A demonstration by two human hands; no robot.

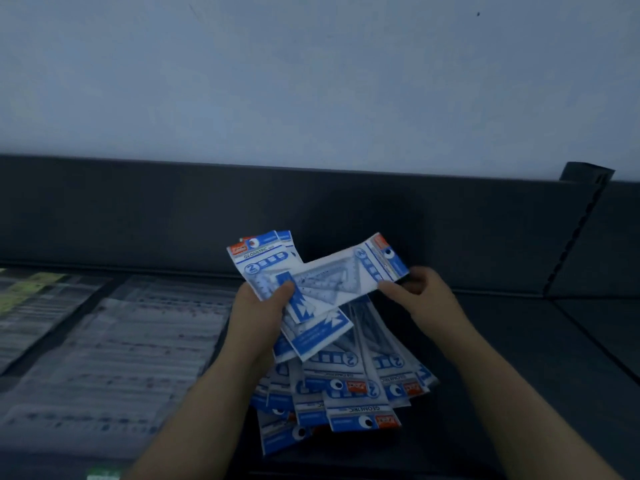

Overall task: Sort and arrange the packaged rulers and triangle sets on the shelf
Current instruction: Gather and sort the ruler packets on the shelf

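My left hand [258, 311] grips a small stack of blue-and-white triangle set packs [265, 263], thumb on top. My right hand [420, 292] pinches the header end of one more triangle set pack [349, 275], which lies crosswise over that stack with its other end on top of it. Below both hands a fanned pile of the same packs [349, 389] rests on the dark shelf [519, 341], headers toward me. Clear packaged rulers [114, 344] lie flat in rows on the shelf's left side.
The shelf has a dark back panel [173, 209] under a pale wall. A slotted upright [575, 233] divides it from the adjoining bay on the right. Packs with yellow-green labels [24, 289] lie at the far left. Bare shelf surface shows right of the pile.
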